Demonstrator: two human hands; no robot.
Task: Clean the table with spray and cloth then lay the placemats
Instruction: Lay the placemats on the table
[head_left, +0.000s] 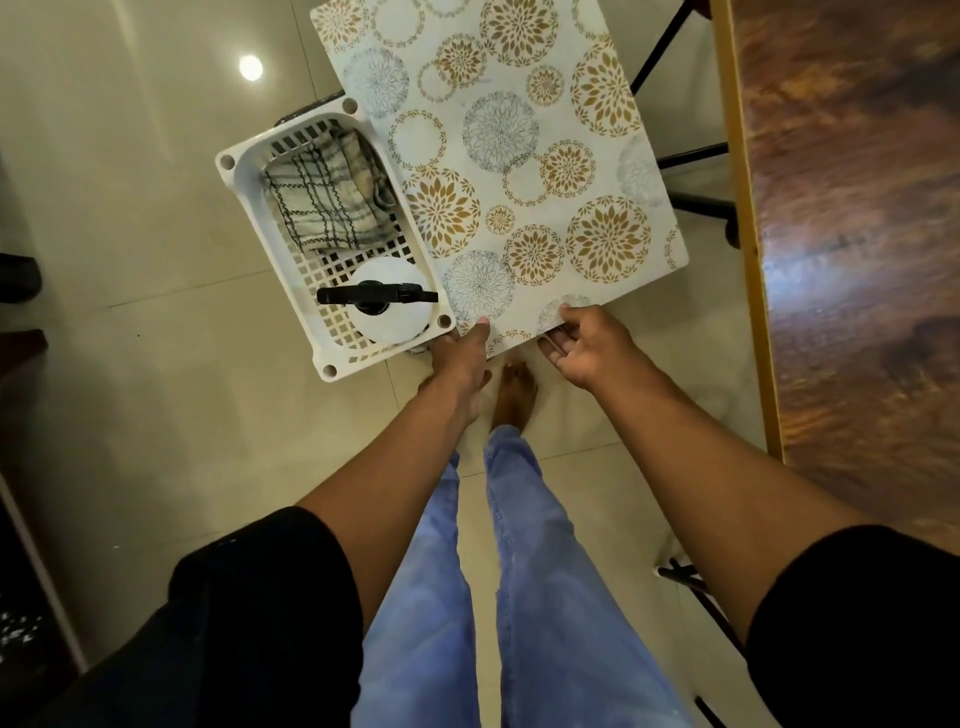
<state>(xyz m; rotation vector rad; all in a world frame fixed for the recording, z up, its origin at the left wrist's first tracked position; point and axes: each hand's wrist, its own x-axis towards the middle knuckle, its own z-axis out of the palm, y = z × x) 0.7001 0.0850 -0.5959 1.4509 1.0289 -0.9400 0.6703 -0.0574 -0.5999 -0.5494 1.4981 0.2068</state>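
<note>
your 2 hands meet the near short edge of the placemat (498, 156) just below the middle of the frame. the mat's long axis runs away from you, from that edge up to the top centre of the frame, tilted slightly left. your left hand (462, 353) is at the mat's lower-left corner with a fingertip showing on its top face; whether the other fingers curl under the edge, you cannot tell from here. your right hand (582, 343) pinches the same edge further right, thumb on top and fingers curled loosely beneath it. so the mat lies wholly beyond your fingertips, toward the top of the frame.

the wooden table (857, 208) fills the right side of the frame, so any carry goes rightward, and your right hand is the nearer one to it.

the white basket (244, 208) sits at centre left, touching the mat's left side; it holds the checked cloth (322, 197) and the spray bottle (387, 301), both untouched, just left of your left hand.
</note>
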